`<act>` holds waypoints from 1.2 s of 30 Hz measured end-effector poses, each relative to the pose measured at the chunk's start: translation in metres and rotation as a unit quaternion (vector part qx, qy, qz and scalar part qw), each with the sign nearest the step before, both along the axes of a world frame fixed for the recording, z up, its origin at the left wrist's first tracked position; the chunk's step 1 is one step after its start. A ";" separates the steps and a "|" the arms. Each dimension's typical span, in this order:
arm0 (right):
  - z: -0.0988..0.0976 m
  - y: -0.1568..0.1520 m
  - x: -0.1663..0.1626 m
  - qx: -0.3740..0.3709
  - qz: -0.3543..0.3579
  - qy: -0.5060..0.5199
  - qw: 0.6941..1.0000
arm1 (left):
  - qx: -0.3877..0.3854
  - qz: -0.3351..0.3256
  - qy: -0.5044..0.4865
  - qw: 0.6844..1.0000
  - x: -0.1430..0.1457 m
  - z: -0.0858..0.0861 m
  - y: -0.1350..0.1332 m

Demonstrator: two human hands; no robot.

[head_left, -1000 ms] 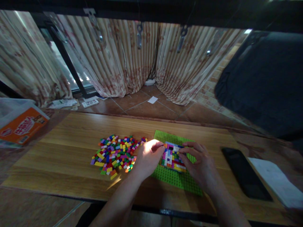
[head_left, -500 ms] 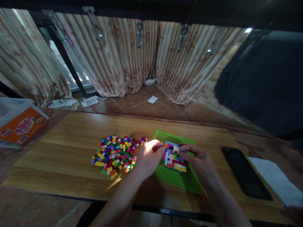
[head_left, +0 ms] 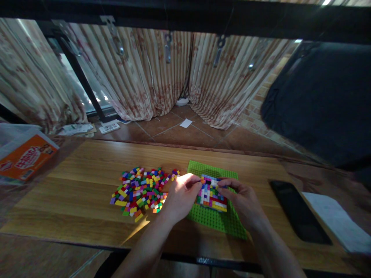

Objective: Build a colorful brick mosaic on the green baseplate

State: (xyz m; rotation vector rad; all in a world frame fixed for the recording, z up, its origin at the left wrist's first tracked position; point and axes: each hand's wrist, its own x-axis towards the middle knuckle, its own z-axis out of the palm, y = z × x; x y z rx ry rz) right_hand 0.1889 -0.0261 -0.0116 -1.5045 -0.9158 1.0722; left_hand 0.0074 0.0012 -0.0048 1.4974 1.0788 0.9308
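Observation:
A green studded baseplate [head_left: 216,220] lies on the wooden table [head_left: 87,162]. A patch of small coloured bricks [head_left: 211,195] is built on it. My left hand [head_left: 181,195] rests at the patch's left edge, fingers curled with the tips pinched at the top left bricks. My right hand [head_left: 242,200] sits at the right edge, fingers bent and pressing on the upper right bricks. Whether either hand holds a loose brick is hidden. A pile of loose coloured bricks [head_left: 142,189] is spread just left of my left hand.
A black phone [head_left: 298,210] lies right of the baseplate, with a white sheet [head_left: 336,224] beyond it. An orange printed box [head_left: 24,160] sits at the table's far left. Curtains [head_left: 150,73] hang behind, and a dark cloth mass [head_left: 319,100] is at right.
Both hands stayed at the brick patch; my right hand's fingers shifted slightly left along its top edge. The view tilted down a little.

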 end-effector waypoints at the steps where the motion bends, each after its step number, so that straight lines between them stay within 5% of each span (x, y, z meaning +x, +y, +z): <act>1: 0.000 0.000 0.000 0.006 0.002 -0.013 1.000 | 0.005 -0.002 0.001 1.000 0.000 0.001 0.000; 4: 0.000 -0.003 -0.002 0.066 0.011 -0.099 0.993 | 0.013 -0.003 0.001 1.000 0.000 0.002 0.000; 10: 0.004 -0.009 -0.019 0.190 0.051 -0.324 0.925 | 0.012 -0.006 0.005 1.000 0.002 0.009 -0.003; 25: 0.007 -0.010 -0.031 0.266 0.039 -0.465 0.844 | 0.049 0.031 0.043 0.997 0.005 0.002 -0.008; 36: 0.008 -0.009 0.005 0.248 0.086 -0.471 0.842 | 0.022 0.106 0.049 0.993 -0.003 -0.009 0.003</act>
